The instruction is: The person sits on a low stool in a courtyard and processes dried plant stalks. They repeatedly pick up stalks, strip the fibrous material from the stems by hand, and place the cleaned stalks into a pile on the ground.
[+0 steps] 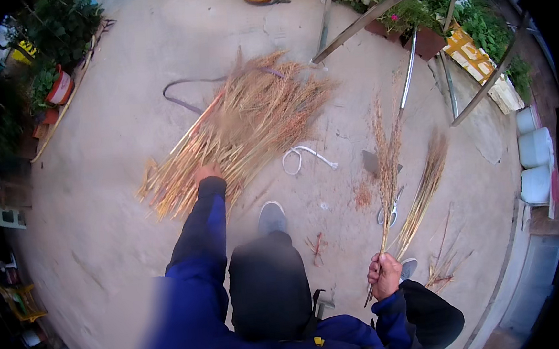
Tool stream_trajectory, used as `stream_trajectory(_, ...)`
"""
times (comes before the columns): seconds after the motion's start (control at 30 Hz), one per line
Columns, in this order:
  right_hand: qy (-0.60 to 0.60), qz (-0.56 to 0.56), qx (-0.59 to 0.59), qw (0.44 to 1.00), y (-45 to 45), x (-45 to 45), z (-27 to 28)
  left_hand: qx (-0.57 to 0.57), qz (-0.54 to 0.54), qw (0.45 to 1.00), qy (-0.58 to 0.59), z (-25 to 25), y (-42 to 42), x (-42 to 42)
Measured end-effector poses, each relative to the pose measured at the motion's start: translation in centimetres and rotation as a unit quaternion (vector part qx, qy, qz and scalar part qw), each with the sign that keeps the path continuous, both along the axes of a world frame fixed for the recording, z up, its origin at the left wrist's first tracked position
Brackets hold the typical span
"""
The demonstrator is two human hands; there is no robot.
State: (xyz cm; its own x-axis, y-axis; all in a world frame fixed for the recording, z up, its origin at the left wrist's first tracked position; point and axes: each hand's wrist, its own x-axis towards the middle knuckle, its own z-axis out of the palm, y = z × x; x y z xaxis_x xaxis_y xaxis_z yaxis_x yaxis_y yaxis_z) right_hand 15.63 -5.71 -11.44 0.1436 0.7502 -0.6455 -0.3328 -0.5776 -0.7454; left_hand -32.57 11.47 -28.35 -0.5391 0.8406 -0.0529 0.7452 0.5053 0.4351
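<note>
A large heap of dried broomcorn stalks (242,123) with reddish seed heads lies on the concrete floor. My left hand (209,172) reaches down onto its lower stalks, its fingers mostly hidden among them. Upright in my right hand (384,275) is a thin bunch of stalks (386,181), gripped near the cut ends. Beyond that bunch rests a pair of scissors (395,210), partly covered by it. To its right a separate, thicker sheaf (423,186) lies on the floor. A white cord (300,156) forms a loop beside the heap, and a dark strap (182,101) curves out from the heap's far side.
A metal frame (384,6) stands at the far right near planters (423,43). Loose stalk scraps (442,272) and fallen seeds (362,195) litter the floor. White tubs (534,149) line the right side. Potted plants (59,85) stand at the left.
</note>
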Motion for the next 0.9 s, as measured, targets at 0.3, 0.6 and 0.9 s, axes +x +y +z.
stream_trajectory(0.3, 0.044, -0.048, 0.085, 0.994, 0.6, 1.5, 4.7, 0.259, -0.057, 0.849, -0.457, 21.8, 4.9, 5.6)
stream_trajectory(0.6, -0.039, 0.031, 0.231, 0.972, 3.9, 3.8, 15.2, 0.084, -0.247, 0.639, -0.723, 35.7, -2.0, 26.4)
stream_trajectory(0.9, -0.051, 0.092, 0.232, 0.967, 4.3, 5.6, 17.7, -0.002, -0.305, 0.583, -0.753, 34.1, -4.8, 37.6)
